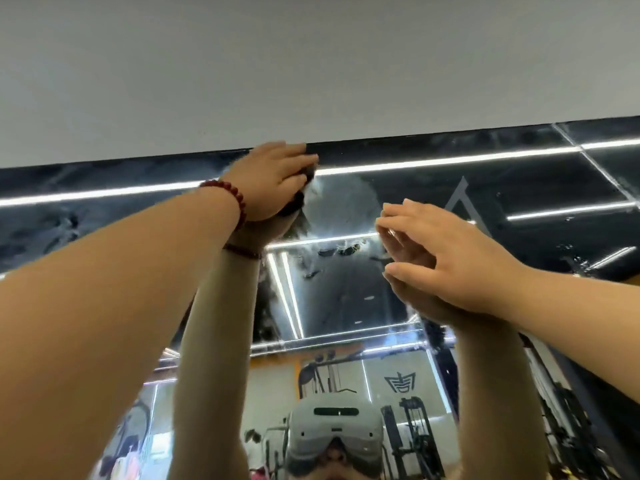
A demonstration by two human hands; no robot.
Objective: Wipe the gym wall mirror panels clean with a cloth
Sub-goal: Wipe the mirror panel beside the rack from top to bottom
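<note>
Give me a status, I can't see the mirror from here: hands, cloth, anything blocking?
Left hand presses dark cloth against mirror at its top edge. Right hand open, fingertips at the glass. Smears mid-panel; nothing blocking.

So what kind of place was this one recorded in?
Most likely a gym. The wall mirror reflects a cable weight machine and a dark weight rack, under strip lights on a black ceiling. The left hand presses a dark cloth to the glass.
</note>
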